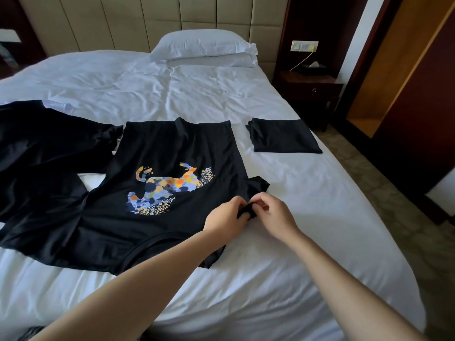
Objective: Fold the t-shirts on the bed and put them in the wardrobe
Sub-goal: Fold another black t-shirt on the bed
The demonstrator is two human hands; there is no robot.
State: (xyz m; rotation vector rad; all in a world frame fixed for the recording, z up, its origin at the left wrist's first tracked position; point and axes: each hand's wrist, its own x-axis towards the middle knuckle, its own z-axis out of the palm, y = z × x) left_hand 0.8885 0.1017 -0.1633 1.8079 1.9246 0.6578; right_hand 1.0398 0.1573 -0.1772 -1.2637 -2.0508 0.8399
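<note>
Near: left hand point(227, 216) and right hand point(274, 214) met at the right edge of the printed black t-shirt point(157, 193), the fingers of both curled and pinching one small bunch of its fabric just below the sleeve point(258, 185). The shirt lay print-up with its collar toward the near edge of the bed point(295, 254), and bare sheet lay open to its right. Farther: a folded black t-shirt point(283, 136) sat apart near the bed's right edge, a loose dark garment point(37, 143) met the printed shirt's left side, pillows point(202, 45) lay at the head, and the open wardrobe point(384, 77) stood beyond the right edge.
</note>
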